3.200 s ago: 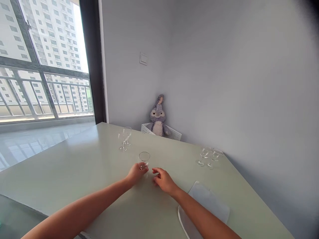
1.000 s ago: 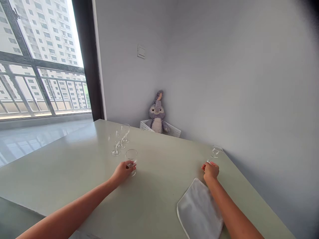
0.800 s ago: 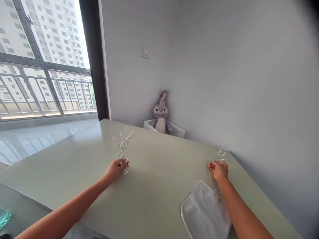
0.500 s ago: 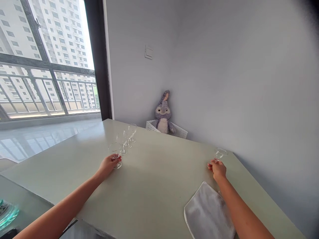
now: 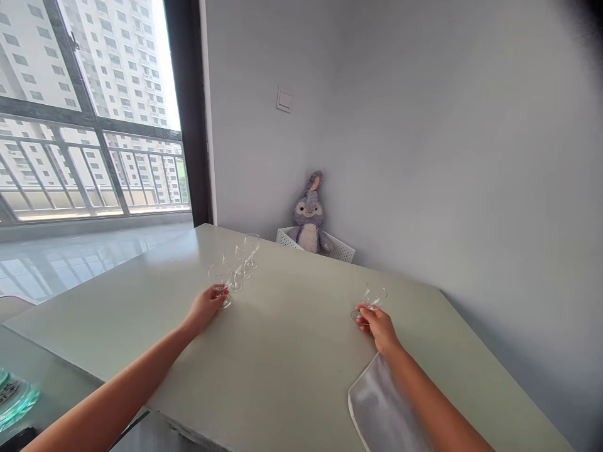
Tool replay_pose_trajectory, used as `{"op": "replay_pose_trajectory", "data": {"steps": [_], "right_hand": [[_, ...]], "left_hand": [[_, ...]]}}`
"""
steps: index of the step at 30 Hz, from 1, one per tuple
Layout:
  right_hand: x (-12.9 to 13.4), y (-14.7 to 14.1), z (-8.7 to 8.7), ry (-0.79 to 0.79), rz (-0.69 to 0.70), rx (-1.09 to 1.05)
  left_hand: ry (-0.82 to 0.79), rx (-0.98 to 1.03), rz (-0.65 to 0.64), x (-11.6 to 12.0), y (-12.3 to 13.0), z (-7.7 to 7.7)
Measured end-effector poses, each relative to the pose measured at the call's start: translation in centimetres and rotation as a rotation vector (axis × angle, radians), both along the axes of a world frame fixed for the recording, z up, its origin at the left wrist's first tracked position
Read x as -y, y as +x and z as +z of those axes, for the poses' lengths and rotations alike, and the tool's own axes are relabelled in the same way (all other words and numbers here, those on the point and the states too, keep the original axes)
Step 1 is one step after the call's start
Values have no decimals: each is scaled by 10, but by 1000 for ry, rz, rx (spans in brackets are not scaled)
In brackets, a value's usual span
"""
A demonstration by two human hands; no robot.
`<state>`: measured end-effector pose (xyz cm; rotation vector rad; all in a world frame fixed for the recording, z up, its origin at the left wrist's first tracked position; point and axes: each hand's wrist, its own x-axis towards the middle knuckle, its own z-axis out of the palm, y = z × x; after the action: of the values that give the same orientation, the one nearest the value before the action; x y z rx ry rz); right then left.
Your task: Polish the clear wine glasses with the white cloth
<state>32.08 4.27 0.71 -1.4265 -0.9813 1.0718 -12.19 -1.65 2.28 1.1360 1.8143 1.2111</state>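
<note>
At the left fingers [image 5: 223,295], bench side: left glass [image 5: 219,271], stemmed and clear, gripped low, around the stem just under the bowl. It stood roughly upright, foot showing below and to the right of the grip. Left hand [image 5: 204,309] was closed narrow on it, forearm running back toward the wearer.

Just beyond and to the right of those fingers, a slanting row of three stemmed glasses, all upright on the bench [image 5: 292,342]: near glass [image 5: 232,258], middle glass [image 5: 244,267], far glass [image 5: 252,243]. Outlines overlapped from this view; could not tell whether any touched.

Well to the right, right hand [image 5: 382,329] held right glass [image 5: 376,295], fingers narrow about the stem. Glass was tilted, bowl leaning right and away, foot to the left of the fingertips. Could not tell whether the foot met the bench.

Nearer the wearer than the right fingers, a grey cloth [image 5: 379,402] with a pale edge lay on the bench, partly hidden by the forearm.

Far beyond both sets of fingers, past the bench edge, a plush toy [image 5: 309,227] sat in a white perforated basket [image 5: 342,250], by the grey wall [image 5: 424,157].
</note>
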Motion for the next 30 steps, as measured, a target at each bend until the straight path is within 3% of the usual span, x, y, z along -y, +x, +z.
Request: {"op": "replay_pose_trajectory", "data": {"steps": [7, 11, 13, 14, 17, 20, 25, 30], "right_hand": [[32, -54, 10, -2, 294, 56], [50, -80, 9, 16, 425, 185], [61, -95, 7, 10, 513, 234], [68, -103, 7, 0, 570, 243], [92, -125, 12, -6, 765, 264], [113, -138, 29, 97, 879, 334], [131, -119, 63, 150, 855, 424], [124, -73, 60, 55, 642, 474]], "left_hand": [[-1, -63, -14, 2, 2, 2], [144, -276, 314, 21, 14, 4], [216, -358, 363, 38, 32, 3], [230, -350, 281, 47, 43, 3], [123, -236, -163, 70, 81, 2], [12, -159, -395, 78, 107, 1], [-25, -277, -364, 77, 108, 3], [-38, -281, -398, 82, 107, 6]]}}
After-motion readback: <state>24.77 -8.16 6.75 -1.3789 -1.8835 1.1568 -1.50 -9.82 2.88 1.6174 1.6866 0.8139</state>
